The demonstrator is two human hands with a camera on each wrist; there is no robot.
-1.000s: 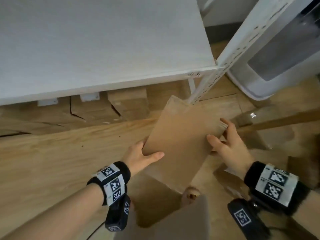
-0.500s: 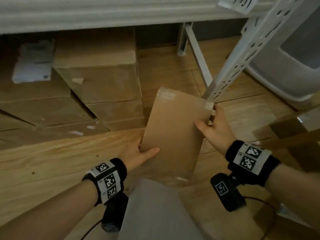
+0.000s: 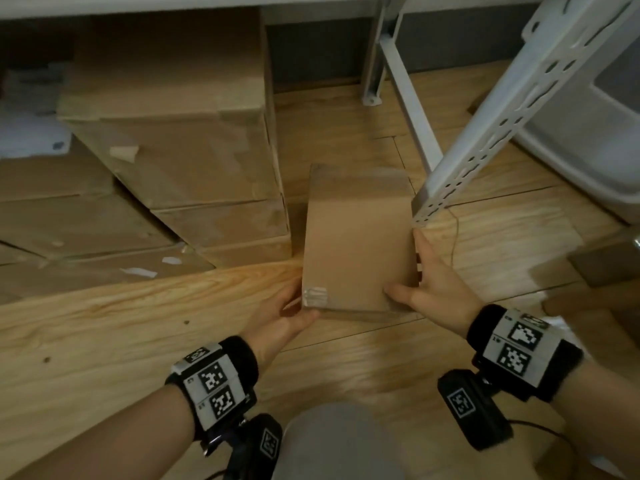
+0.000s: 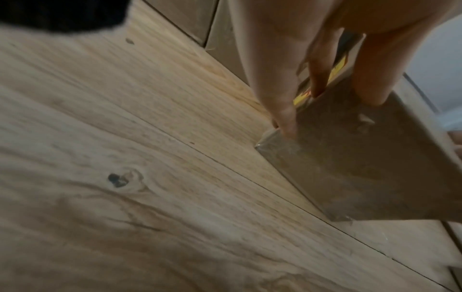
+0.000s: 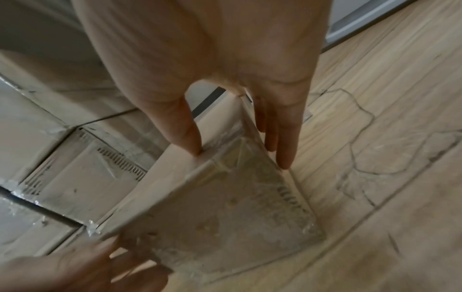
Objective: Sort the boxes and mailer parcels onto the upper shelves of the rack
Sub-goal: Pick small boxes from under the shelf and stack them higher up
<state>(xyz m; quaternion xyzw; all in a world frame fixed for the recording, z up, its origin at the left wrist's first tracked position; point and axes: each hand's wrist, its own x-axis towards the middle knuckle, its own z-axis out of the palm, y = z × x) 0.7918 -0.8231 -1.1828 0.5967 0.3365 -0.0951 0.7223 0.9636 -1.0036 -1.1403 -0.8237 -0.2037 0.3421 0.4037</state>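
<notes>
A plain brown cardboard box point(image 3: 356, 244) lies flat on the wooden floor, just under the rack's lowest shelf, between a stack of cartons and the rack's front upright. My left hand point(image 3: 287, 317) grips its near left corner, fingers along the left side point(image 4: 325, 110). My right hand point(image 3: 429, 289) grips the near right corner. In the right wrist view its thumb lies on the taped top of the box point(image 5: 225, 207) and its fingers run down the right side. The box's near end point(image 4: 362, 168) carries clear tape.
Several large cartons point(image 3: 173, 133) are stacked to the left under the white shelf point(image 3: 173, 1). A perforated white upright point(image 3: 502, 116) slants close to the box's right. A white bin point(image 3: 588, 150) and more brown boxes point(image 3: 602, 265) sit at the right.
The box has come down from a tilted hold in the air to lie on the floor under the lowest shelf. Both hands have stayed at its near corners.
</notes>
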